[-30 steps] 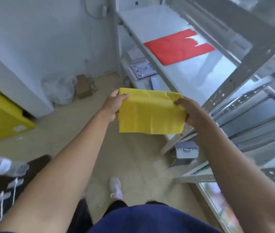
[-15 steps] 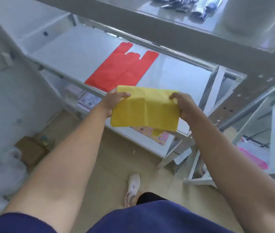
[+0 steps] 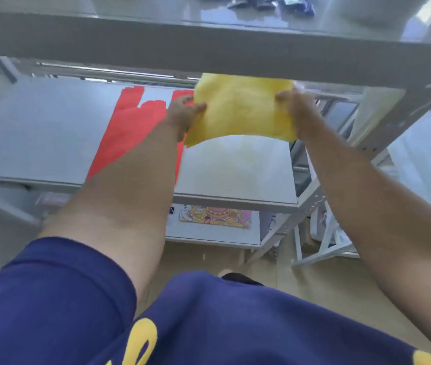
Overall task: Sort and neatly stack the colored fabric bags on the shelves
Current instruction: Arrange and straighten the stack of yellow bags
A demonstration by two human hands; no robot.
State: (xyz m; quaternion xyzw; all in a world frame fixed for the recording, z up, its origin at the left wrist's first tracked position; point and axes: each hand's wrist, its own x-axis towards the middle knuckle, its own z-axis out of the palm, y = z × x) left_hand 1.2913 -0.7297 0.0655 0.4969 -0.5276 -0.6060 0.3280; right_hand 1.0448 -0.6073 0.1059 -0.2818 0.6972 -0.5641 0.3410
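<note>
Two hands are clamped on a folded yellow bag [image 3: 240, 109], one at each side. The left hand [image 3: 182, 111] has its thumb laid over the bag's left edge, with the rest of the fingers tucked behind the fabric. The right hand [image 3: 297, 109] is pinched on the right edge the same way, thumb on top. So both sets of fingers are closed narrow on the bag, nothing spread wide.

The bag is held flat-ish and stretched between the hands, with its near edge sagging a bit in the middle. It's kept up in the air over the middle shelf [image 3: 235, 169], toward the shelf's back right corner, and whether any part of it is touching the shelf can't be told. Its far edge is right up under the grey front beam of the upper shelf [image 3: 209, 48].

A red bag [image 3: 130, 122] is laid flat on the middle shelf just left of the yellow one, handles pointed toward the back edge. Part of it is hidden by the left forearm.

Lower down, a colourful printed sheet [image 3: 215, 216] is seen lying on the bottom shelf [image 3: 209, 235], near its front right corner. Some dark stuff is piled on the upper shelf too, but it's too blurry to be made out.
</note>
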